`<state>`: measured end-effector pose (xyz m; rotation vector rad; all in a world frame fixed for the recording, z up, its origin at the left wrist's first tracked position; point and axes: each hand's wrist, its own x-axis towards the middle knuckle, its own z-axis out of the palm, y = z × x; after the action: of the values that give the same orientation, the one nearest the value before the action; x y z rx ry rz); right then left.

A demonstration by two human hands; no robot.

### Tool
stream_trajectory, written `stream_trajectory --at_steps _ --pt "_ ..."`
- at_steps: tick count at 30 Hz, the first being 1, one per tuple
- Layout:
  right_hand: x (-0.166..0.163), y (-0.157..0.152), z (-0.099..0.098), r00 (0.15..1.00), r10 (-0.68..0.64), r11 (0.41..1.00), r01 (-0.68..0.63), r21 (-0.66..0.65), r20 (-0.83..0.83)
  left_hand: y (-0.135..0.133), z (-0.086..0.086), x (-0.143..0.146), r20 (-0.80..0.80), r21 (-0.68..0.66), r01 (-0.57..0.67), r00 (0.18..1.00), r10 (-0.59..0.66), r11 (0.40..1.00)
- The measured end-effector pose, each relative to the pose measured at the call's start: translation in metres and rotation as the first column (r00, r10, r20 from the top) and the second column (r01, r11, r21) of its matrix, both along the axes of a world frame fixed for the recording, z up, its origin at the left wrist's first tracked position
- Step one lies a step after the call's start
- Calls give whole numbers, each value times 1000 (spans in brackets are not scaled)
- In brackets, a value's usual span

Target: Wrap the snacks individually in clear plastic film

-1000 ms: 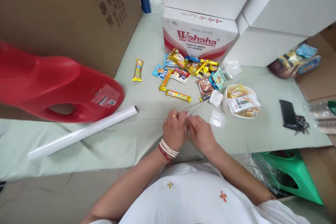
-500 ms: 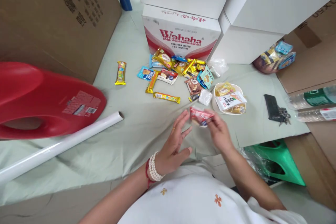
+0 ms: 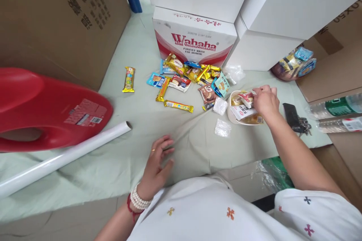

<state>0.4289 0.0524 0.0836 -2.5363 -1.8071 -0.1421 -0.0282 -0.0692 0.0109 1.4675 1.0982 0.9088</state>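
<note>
My right hand (image 3: pixel 264 101) reaches over a white bowl (image 3: pixel 231 117) and pinches a red snack packet (image 3: pixel 246 97) at the bowl's rim. The bowl holds several wrapped snacks, among them a white packet (image 3: pixel 242 112). My left hand (image 3: pixel 157 161) rests near the table's front edge on the pale green cloth (image 3: pixel 141 128), fingers spread and empty, with a ring and a bead bracelet. A heap of wrapped snacks (image 3: pixel 192 77) lies left of the bowl. Two small clear wrappers (image 3: pixel 222 128) lie between the hands.
A Wahaha carton (image 3: pixel 195 37) and white boxes (image 3: pixel 271 11) stand at the back. A red plastic stool (image 3: pixel 48 109) and a white paper roll (image 3: pixel 65 158) lie at left. A phone with keys (image 3: pixel 295 118) and two bottles (image 3: pixel 336 115) lie right of the bowl. A green stool (image 3: pixel 277 175) stands below.
My right hand carried the red packet from the middle of the table over to the bowl. My left hand let go of it and dropped back to the cloth.
</note>
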Motion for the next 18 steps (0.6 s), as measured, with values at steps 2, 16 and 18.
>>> stream_trajectory --at_steps 2,16,18 --pt "9 -2 -5 998 67 998 -67 8 -7 -1 -1 -8 -37 16 -80 996 80 997" --pt "-102 -93 -3 924 365 915 -379 136 116 6 -8 -16 -216 115 -182 955 204 976" --pt "-92 -96 -17 936 330 936 -341 84 122 6 -7 -17 -248 103 -165 951 186 981"
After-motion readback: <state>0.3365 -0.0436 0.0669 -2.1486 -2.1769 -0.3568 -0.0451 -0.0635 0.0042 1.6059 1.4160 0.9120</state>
